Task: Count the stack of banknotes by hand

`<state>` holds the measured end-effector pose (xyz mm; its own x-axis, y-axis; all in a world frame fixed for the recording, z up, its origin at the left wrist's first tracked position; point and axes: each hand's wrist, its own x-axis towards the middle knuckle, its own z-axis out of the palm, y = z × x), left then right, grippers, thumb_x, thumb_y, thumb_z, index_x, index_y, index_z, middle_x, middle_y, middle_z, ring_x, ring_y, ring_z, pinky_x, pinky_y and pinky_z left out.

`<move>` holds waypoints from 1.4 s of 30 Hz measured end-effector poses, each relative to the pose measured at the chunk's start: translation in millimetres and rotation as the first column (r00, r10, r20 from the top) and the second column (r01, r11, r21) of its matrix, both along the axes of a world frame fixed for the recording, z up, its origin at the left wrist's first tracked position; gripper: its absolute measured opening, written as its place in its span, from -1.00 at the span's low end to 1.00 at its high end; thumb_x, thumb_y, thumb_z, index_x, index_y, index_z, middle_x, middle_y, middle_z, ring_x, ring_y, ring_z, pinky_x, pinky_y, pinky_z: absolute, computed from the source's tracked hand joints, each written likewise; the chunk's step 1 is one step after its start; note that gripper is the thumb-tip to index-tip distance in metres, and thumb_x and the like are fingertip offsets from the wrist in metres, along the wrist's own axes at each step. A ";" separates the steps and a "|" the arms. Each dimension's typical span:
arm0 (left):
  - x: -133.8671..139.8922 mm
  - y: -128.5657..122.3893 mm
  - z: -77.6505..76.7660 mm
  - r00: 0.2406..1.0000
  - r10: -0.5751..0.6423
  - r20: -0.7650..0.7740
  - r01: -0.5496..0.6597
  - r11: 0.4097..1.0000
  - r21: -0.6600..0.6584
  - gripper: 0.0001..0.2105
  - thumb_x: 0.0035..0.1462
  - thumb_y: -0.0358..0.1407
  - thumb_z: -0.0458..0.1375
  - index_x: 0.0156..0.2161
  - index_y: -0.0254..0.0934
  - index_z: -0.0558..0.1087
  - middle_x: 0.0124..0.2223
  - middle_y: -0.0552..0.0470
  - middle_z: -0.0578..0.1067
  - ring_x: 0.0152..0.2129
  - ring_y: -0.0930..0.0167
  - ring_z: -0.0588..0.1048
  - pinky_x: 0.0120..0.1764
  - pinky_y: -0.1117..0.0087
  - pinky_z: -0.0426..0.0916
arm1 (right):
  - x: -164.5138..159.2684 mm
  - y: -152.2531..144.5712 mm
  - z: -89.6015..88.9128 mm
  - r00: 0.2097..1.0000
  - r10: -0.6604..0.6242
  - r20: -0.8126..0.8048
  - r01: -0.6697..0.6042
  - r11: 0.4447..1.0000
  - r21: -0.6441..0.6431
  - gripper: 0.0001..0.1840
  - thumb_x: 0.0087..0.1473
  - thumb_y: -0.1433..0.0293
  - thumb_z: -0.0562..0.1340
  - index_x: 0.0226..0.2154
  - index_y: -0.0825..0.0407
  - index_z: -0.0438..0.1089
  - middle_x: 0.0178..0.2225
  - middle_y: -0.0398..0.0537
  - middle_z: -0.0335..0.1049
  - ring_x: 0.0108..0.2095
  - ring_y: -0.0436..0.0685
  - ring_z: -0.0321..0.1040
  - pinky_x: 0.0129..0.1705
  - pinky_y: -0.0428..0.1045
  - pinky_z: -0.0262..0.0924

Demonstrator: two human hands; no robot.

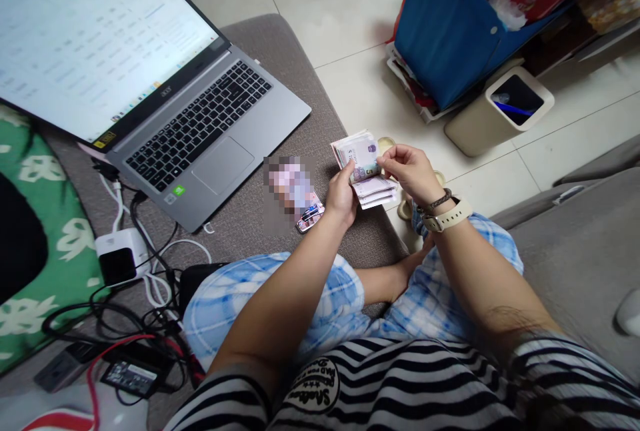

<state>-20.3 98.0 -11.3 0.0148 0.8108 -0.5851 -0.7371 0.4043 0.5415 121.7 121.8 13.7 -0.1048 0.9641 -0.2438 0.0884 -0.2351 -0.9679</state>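
Note:
My left hand [344, 192] is closed around a stack of banknotes [361, 155], its thumb lying across the face of the notes. The stack is folded or fanned, with several note edges showing below the thumb. A purple-toned note with a 5 on it lies on top. My right hand [409, 169] pinches the right edge of that note between thumb and fingers. A bracelet and a pale watch strap [447, 215] circle my right wrist. Just left of my left hand, a phone [310, 217] lies on the grey cushion, partly covered by a blurred patch.
An open laptop [225, 157] rests on the grey cushioned seat [280, 44]. Tangled cables and a white power block [120, 254] lie at left beside a green patterned cloth [55, 231]. A blue box [445, 24] and a beige bin [475, 124] stand on the tiled floor.

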 end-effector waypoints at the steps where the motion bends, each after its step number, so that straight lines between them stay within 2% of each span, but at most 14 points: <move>1: -0.3 -0.3 0.7 1.000 0.002 -0.008 -0.002 1.000 0.001 -0.72 0.07 -0.24 0.29 -0.13 -0.37 0.56 -0.11 -0.17 0.65 0.00 0.19 0.56 0.12 0.18 0.39 | 0.9 0.6 -3.4 1.000 -0.022 0.019 0.022 1.000 0.007 -0.56 -0.09 0.07 0.45 -0.49 0.01 0.30 -0.56 -0.21 0.27 -0.53 -0.02 0.16 -0.42 -0.05 0.05; 5: -1.4 -1.5 4.9 1.000 -0.012 -0.028 0.012 1.000 0.014 -0.79 0.03 -0.30 0.29 -0.22 -0.37 0.56 -0.17 -0.15 0.66 0.00 0.18 0.56 0.12 0.18 0.38 | 4.7 2.1 -16.2 0.993 -0.094 0.078 0.091 0.995 0.034 -0.57 -0.11 0.12 0.47 -0.42 0.00 0.29 -0.53 -0.24 0.24 -0.50 -0.02 0.14 -0.41 -0.06 0.04; 8: -0.8 -2.0 7.5 0.999 -0.024 -0.030 0.024 1.000 0.013 -0.80 0.00 -0.34 0.30 -0.23 -0.37 0.56 -0.20 -0.13 0.66 -0.02 0.19 0.57 0.10 0.18 0.39 | 5.3 2.2 -18.5 0.992 -0.103 0.076 0.101 0.994 0.033 -0.59 -0.09 0.13 0.44 -0.42 0.01 0.29 -0.53 -0.23 0.25 -0.50 -0.01 0.14 -0.42 -0.07 0.02; 16: 0.4 -2.6 7.9 0.999 -0.017 -0.041 0.017 1.000 -0.002 -0.77 -0.04 -0.35 0.33 -0.22 -0.37 0.56 -0.19 -0.14 0.66 -0.02 0.16 0.58 0.11 0.16 0.39 | 1.8 2.0 -8.5 0.996 -0.067 0.065 0.064 0.997 0.037 -0.65 -0.01 0.16 0.35 -0.54 0.01 0.25 -0.59 -0.23 0.21 -0.52 -0.02 0.10 -0.45 -0.07 -0.03; 23: 1.1 -0.4 3.4 1.000 0.001 -0.007 -0.001 1.000 0.004 -0.77 0.11 -0.22 0.26 -0.19 -0.34 0.57 -0.11 -0.15 0.65 0.03 0.19 0.55 0.12 0.20 0.39 | -0.2 1.4 -1.6 0.999 -0.047 0.026 0.046 0.998 0.030 -0.66 0.01 0.19 0.35 -0.54 0.01 0.26 -0.60 -0.24 0.17 -0.52 -0.02 0.10 -0.41 -0.05 0.02; 30: 1.7 1.3 -0.5 1.000 0.005 0.008 -0.005 1.000 -0.013 -0.71 0.14 -0.17 0.24 -0.11 -0.32 0.57 -0.11 -0.10 0.66 -0.03 0.21 0.58 0.07 0.23 0.43 | -2.5 0.9 3.5 1.000 -0.018 -0.023 0.018 1.000 0.004 -0.74 0.02 0.24 0.33 -0.51 0.02 0.31 -0.56 -0.22 0.20 -0.49 -0.01 0.13 -0.39 -0.05 0.06; 36: 1.5 0.9 0.7 1.000 -0.001 -0.006 0.001 1.000 -0.008 -0.76 0.16 -0.20 0.22 -0.16 -0.33 0.58 -0.14 -0.09 0.66 -0.04 0.24 0.59 0.06 0.26 0.42 | -2.9 1.0 5.3 1.000 -0.021 -0.013 0.021 1.000 -0.002 -0.75 0.03 0.25 0.33 -0.49 0.01 0.31 -0.55 -0.21 0.21 -0.48 0.00 0.14 -0.40 -0.04 0.05; 42: 1.3 0.4 1.5 1.000 0.001 -0.006 -0.001 1.000 -0.014 -0.67 0.13 -0.18 0.27 -0.05 -0.31 0.56 -0.13 -0.09 0.66 -0.07 0.23 0.60 0.04 0.25 0.44 | -2.2 0.9 3.6 1.000 -0.014 -0.011 0.014 1.000 -0.019 -0.74 0.03 0.22 0.33 -0.47 0.02 0.31 -0.54 -0.21 0.22 -0.51 -0.01 0.11 -0.43 -0.05 0.01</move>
<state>-19.0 98.4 -9.8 0.0105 0.8024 -0.5967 -0.7342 0.4113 0.5401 119.6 122.7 17.3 -0.0945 0.9607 -0.2610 0.0741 -0.2546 -0.9642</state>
